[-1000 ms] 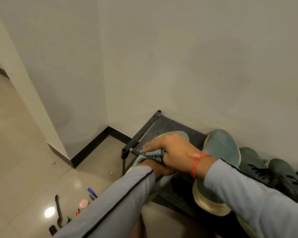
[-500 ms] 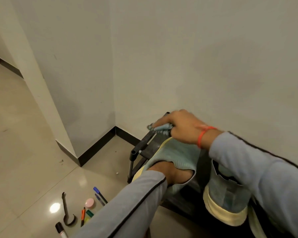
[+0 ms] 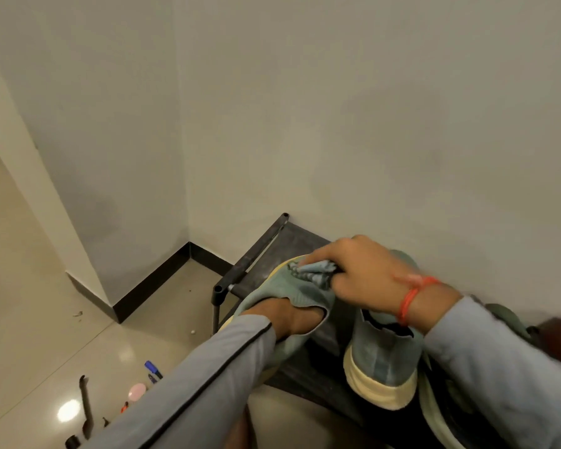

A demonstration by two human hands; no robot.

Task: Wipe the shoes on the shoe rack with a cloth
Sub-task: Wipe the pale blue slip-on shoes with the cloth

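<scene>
Fingers (image 3: 308, 259) of the right hand (image 3: 366, 273) pinch the cloth (image 3: 314, 273) against the teal shoe (image 3: 282, 286) toe — left hand (image 3: 292, 317) tucked inside (fingers hidden); next, sweep toward six o'clock.

On the dark shoe rack (image 3: 300, 234), bare shelf shows behind and between the two teal shoes (image 3: 274, 288) (image 3: 382, 361), hemmed by the wall (image 3: 370, 140). Pens (image 3: 153, 373) and a pink cap (image 3: 137, 391) litter the floor (image 3: 30, 319) left.
</scene>
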